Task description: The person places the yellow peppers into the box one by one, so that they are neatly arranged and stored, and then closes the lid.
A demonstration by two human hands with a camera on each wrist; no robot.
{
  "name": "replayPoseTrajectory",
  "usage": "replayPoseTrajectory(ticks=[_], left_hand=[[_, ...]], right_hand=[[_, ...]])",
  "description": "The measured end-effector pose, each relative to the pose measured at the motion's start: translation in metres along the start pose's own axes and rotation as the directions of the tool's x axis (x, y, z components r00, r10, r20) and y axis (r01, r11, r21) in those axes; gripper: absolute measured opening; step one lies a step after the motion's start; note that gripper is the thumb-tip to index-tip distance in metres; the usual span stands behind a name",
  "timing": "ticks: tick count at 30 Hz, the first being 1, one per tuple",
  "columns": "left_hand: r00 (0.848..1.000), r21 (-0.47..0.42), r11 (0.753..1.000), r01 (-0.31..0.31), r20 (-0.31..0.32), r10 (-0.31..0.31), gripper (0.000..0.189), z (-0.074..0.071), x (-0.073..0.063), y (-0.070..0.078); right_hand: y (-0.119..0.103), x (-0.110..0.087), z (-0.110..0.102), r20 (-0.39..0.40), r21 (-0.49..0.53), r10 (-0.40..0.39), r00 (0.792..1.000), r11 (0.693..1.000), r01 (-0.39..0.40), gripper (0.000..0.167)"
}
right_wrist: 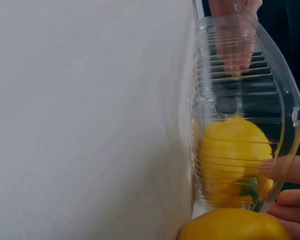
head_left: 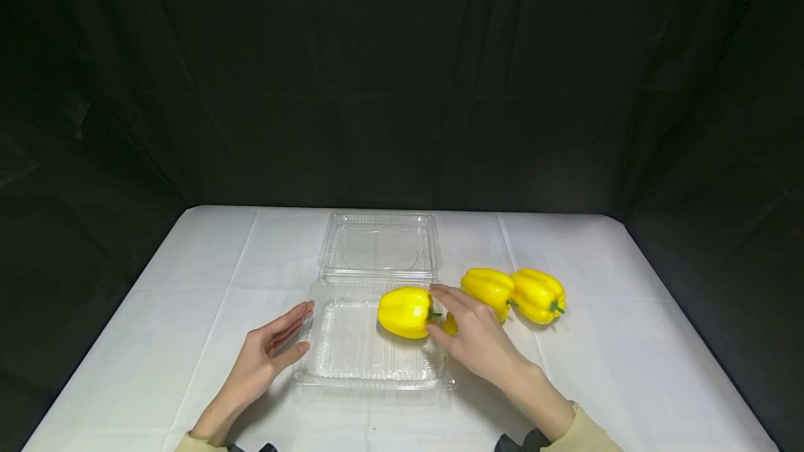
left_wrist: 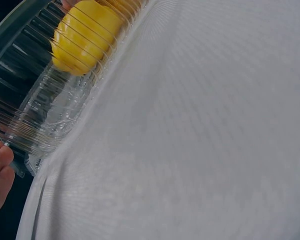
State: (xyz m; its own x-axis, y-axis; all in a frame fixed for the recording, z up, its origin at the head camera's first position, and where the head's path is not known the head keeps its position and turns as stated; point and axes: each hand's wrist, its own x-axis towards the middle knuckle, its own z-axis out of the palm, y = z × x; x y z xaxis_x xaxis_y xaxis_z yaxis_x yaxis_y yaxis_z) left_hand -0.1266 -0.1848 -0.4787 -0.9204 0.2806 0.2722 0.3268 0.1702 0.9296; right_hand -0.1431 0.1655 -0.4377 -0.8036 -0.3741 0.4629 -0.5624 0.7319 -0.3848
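Observation:
A yellow bell pepper (head_left: 403, 312) with a green stem lies on its side in the right half of a clear plastic clamshell container (head_left: 345, 347). My right hand (head_left: 480, 337) holds the pepper at its stem end, thumb on the near side and fingers on the far side. In the right wrist view the thumb tip (right_wrist: 285, 169) overlaps the pepper (right_wrist: 232, 150) above the container wall. My left hand (head_left: 260, 354) stands at the container's left edge, fingers straight and thumb apart, holding nothing. Its fingertips (left_wrist: 1, 159) show beside the ribbed wall in the left wrist view.
The container's lid (head_left: 380, 246) lies folded back on the far side. Two more yellow peppers, one nearer (head_left: 486, 288) and one farther right (head_left: 539, 296), lie beside the container. Another pepper (head_left: 450, 324) is mostly hidden under my right hand. Dark cloth (head_left: 402, 89) rises behind the white table.

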Motion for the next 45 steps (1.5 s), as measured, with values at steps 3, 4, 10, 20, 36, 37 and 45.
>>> replayPoseTrajectory(ticks=[3, 4, 10, 20, 36, 37, 45], left_hand=[[1.0, 0.002, 1.0, -0.007, -0.004, 0.007, 0.058, 0.0, 0.0, 0.0], [1.0, 0.002, 1.0, -0.009, -0.005, 0.009, 0.058, 0.0, 0.0, 0.0], [1.0, -0.001, 1.0, -0.007, -0.002, 0.007, 0.058, 0.001, 0.001, -0.001], [1.0, 0.004, 1.0, -0.011, -0.002, 0.011, 0.059, 0.001, 0.002, -0.002], [1.0, 0.013, 1.0, -0.014, -0.001, 0.014, 0.059, 0.002, 0.004, -0.002], [1.0, 0.015, 1.0, -0.012, 0.001, 0.012, 0.059, 0.002, 0.004, -0.002], [1.0, 0.023, 1.0, -0.003, 0.003, 0.003, 0.06, 0.002, 0.005, -0.001]], right_hand=[[0.001, 0.0, -0.001, 0.0, 0.007, 0.008, 1.0, 1.0, -0.008, 0.057], [0.001, 0.0, -0.002, 0.001, 0.009, 0.01, 1.0, 1.0, -0.01, 0.057], [0.006, -0.004, -0.005, -0.003, 0.028, 0.035, 0.999, 0.999, -0.035, 0.056], [0.019, -0.018, -0.017, -0.037, 0.074, 0.084, 0.996, 0.994, -0.081, 0.052], [0.038, -0.035, -0.032, -0.092, 0.071, 0.119, 0.989, 0.991, -0.113, 0.055], [0.04, -0.036, -0.032, -0.1, 0.065, 0.122, 0.987, 0.991, -0.116, 0.055], [0.05, -0.041, -0.038, -0.165, 0.034, 0.122, 0.979, 0.992, -0.118, 0.053]])
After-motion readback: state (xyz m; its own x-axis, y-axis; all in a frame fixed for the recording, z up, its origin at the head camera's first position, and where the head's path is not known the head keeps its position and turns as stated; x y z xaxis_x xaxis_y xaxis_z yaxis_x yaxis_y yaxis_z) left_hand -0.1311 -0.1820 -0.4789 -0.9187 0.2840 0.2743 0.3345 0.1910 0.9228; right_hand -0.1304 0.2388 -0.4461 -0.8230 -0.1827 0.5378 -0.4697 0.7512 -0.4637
